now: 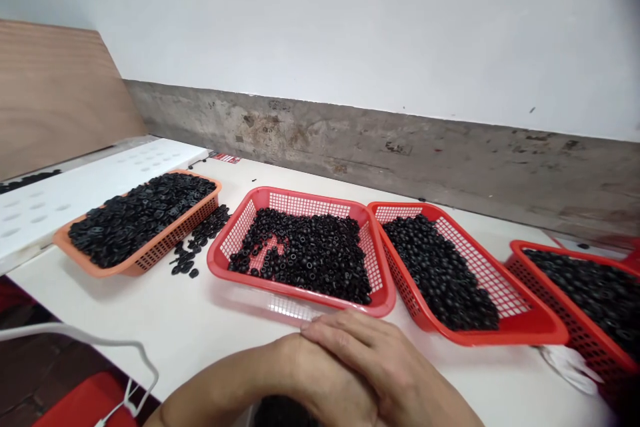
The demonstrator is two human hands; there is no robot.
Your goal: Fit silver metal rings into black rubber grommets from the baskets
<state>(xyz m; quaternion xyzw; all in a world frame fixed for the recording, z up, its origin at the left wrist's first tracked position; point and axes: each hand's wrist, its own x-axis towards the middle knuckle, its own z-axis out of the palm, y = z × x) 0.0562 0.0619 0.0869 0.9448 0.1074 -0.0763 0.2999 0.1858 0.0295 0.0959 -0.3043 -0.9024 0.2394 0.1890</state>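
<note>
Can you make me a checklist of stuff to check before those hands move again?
1. Hands apart: not ok. The right hand lies over the left hand.
2. Nothing held: cannot tell. The palms are hidden.
3. Black rings in the middle red basket: ok. There are lots of black rings, with a bare patch showing.
4. Orange basket not tipped over: ok.
5. No loose parts on the table: not ok. A small pile of black parts lies between the orange basket and the middle red basket.
</note>
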